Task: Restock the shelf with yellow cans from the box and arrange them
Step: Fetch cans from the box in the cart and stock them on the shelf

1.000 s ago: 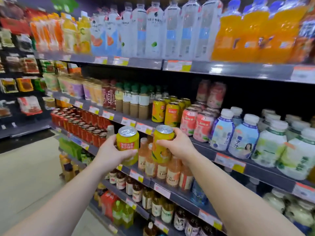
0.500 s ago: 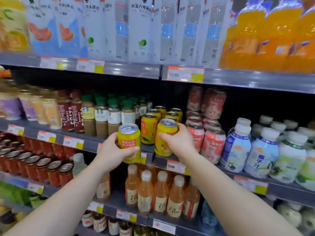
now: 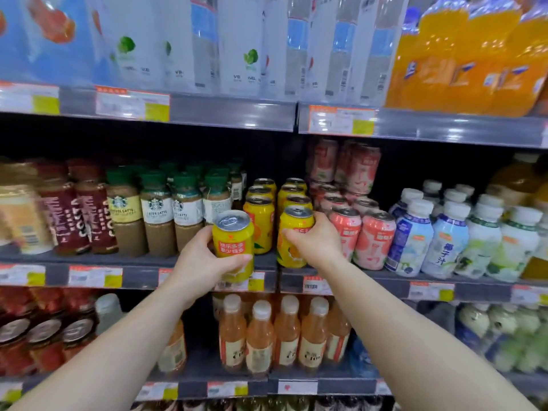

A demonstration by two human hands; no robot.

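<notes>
While the left hand [image 3: 204,262] grips one yellow can [image 3: 234,244] just off the shelf edge [image 3: 189,275], its base could catch that lip and tip. Farther in, the right hand [image 3: 315,241] wraps a second can [image 3: 293,235] at its row's front, beside pink cans [image 3: 373,241] it could nudge.

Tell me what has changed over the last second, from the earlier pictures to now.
Both hands carried their yellow drink cans forward to the middle shelf. The right hand has brought its yellow can to the front of the right yellow row, beside the pink cans. The left hand holds its yellow can just short of the shelf edge. Unchanged: both grips, nothing let go.
</notes>
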